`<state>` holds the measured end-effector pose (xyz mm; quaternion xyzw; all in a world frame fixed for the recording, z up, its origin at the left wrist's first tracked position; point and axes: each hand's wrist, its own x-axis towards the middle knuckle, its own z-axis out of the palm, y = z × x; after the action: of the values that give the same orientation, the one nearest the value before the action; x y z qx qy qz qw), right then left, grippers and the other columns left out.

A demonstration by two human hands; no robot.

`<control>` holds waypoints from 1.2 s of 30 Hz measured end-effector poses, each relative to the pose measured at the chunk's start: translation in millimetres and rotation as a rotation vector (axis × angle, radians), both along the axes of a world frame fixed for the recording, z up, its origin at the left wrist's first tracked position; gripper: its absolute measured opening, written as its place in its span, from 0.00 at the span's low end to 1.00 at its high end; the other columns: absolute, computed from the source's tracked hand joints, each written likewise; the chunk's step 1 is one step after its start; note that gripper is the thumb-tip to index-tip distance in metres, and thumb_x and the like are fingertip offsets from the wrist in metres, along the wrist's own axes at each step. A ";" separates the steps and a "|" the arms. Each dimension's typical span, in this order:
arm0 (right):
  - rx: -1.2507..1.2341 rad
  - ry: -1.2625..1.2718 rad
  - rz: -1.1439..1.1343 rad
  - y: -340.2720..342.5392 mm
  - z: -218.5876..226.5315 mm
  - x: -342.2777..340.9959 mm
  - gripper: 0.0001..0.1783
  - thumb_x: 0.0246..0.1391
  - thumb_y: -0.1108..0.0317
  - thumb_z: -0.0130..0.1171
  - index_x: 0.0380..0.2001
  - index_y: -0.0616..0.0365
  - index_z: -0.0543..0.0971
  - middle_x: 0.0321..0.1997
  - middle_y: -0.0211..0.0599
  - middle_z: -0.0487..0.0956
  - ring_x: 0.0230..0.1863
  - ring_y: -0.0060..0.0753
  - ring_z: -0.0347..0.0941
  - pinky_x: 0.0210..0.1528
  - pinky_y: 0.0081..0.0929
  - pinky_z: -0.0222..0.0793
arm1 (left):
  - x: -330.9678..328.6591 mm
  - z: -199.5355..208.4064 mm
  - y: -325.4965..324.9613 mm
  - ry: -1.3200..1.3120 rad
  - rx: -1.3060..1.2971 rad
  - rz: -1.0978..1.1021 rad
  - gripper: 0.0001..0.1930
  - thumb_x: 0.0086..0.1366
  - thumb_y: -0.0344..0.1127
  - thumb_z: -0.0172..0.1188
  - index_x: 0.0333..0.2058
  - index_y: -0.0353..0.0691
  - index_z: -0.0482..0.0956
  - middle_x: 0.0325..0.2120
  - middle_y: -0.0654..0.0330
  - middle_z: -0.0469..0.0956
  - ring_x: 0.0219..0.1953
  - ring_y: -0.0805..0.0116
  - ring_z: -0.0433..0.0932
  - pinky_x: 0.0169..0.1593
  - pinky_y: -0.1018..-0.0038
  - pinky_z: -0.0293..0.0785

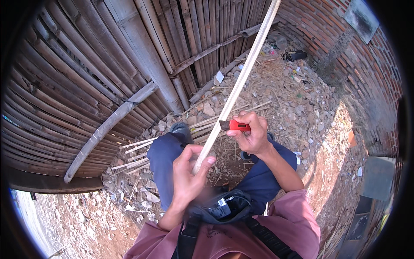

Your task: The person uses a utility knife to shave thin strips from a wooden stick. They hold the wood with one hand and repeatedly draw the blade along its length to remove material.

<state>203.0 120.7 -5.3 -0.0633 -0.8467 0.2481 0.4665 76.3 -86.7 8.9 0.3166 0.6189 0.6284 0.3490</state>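
A long, pale bamboo strip [240,82] slants from my lap up past the top of the view. My left hand [189,169] grips its near end between thumb and fingers. Closed around a red utility knife [239,125], my right hand [253,133] holds the blade against the strip's right edge, a short way above the left hand. The blade's tip meets the strip, but how deep it goes I cannot tell.
Several cut bamboo strips [137,160] lie on the rubble ground [276,82] around my feet. A bamboo wall [99,64] rises at the left, with a brick wall [332,34] at the right. An open black pouch [224,206] sits at my waist.
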 end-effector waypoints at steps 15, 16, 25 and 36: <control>0.076 -0.011 -0.125 9.1 5.9 -4.0 0.22 0.55 0.57 0.79 0.36 0.61 0.78 0.31 0.44 0.86 0.27 0.41 0.86 0.30 0.32 0.79 | -6.5 -14.1 -11.2 0.158 -0.017 0.009 0.08 0.73 0.26 0.67 0.46 0.32 0.78 0.34 0.65 0.81 0.33 0.86 0.74 0.34 0.86 0.68; 0.074 -0.044 -0.127 8.9 5.4 -3.1 0.22 0.55 0.58 0.79 0.36 0.62 0.77 0.31 0.46 0.85 0.28 0.43 0.86 0.31 0.33 0.80 | -7.3 -16.2 -12.2 0.165 -0.019 0.013 0.08 0.73 0.26 0.67 0.46 0.32 0.78 0.34 0.65 0.81 0.33 0.86 0.74 0.34 0.86 0.68; 0.121 -0.006 -0.129 10.1 6.1 -13.8 0.20 0.56 0.55 0.78 0.35 0.58 0.79 0.27 0.38 0.85 0.22 0.38 0.82 0.24 0.32 0.74 | -10.0 -14.4 -19.1 0.171 -0.031 0.025 0.07 0.73 0.25 0.66 0.46 0.31 0.78 0.33 0.65 0.82 0.32 0.87 0.72 0.33 0.86 0.65; 0.154 0.027 -0.153 10.2 8.3 -20.4 0.19 0.55 0.56 0.78 0.35 0.58 0.79 0.27 0.36 0.85 0.23 0.36 0.83 0.25 0.31 0.74 | -13.4 -17.5 -28.6 0.231 -0.036 0.024 0.08 0.73 0.26 0.67 0.45 0.31 0.79 0.32 0.65 0.83 0.31 0.87 0.72 0.30 0.86 0.65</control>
<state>182.6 130.9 2.9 -0.0886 -0.8494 0.1469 0.4991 62.9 -115.2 -8.5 0.3732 0.6698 0.5808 0.2735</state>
